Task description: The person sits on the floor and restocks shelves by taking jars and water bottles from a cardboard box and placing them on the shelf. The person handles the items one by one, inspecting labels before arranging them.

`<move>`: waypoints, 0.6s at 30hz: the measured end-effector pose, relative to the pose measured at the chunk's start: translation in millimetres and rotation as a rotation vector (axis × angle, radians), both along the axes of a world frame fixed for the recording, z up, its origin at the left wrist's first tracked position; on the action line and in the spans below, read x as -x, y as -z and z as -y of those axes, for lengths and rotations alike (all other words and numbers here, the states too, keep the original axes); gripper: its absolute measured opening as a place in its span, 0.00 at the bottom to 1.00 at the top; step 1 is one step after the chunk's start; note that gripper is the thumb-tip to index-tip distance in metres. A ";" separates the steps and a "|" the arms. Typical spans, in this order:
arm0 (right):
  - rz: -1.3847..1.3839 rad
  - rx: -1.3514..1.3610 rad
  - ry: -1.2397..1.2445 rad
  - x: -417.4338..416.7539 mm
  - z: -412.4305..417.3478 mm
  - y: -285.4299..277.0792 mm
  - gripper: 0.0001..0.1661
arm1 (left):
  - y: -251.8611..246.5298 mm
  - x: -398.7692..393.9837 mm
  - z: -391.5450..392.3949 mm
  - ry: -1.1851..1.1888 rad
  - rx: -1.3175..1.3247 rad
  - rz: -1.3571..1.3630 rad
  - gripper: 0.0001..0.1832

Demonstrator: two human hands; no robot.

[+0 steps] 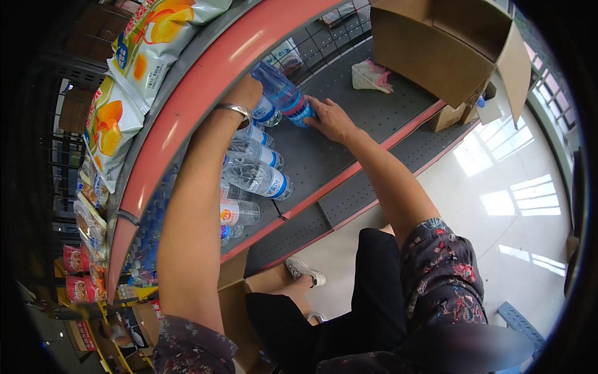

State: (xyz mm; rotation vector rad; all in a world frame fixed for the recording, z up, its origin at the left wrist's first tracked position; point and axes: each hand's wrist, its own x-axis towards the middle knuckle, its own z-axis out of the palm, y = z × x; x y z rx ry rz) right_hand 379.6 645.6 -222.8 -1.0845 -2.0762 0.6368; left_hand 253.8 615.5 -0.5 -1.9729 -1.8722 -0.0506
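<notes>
A blue-tinted plastic water bottle (286, 96) stands on the dark perforated metal shelf. My right hand (331, 118) has its fingers and thumb against the label near the bottle's base. My left hand (247, 91), with a metal bangle at the wrist, reaches in under the red edge of the shelf above, close to the bottle's upper part. Its fingers are largely hidden, so their grip cannot be seen. Clear water bottles (261, 175) with blue and white labels stand in a row beside my left forearm. Nearer me is a clear bottle with an orange and white label (233, 212).
An open cardboard box (434, 51) sits at the shelf's far right end. Crumpled plastic wrapping (371, 76) lies near it. The red upper shelf edge (196, 89) curves above my left arm, with snack bags (110, 133) on top. Another carton (233, 299) is beside my legs.
</notes>
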 end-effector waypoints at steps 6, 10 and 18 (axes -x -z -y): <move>0.046 -0.152 0.107 6.5 1.8 8.6 0.40 | 5.2 -0.9 -2.7 -0.055 -0.055 0.095 0.22; 0.073 -0.103 0.084 8.1 0.9 6.8 0.41 | 9.3 10.2 -12.2 -0.029 -0.076 0.017 0.22; 0.143 -0.076 0.119 7.0 2.4 3.1 0.43 | 5.3 -7.9 3.2 0.057 -0.114 0.158 0.23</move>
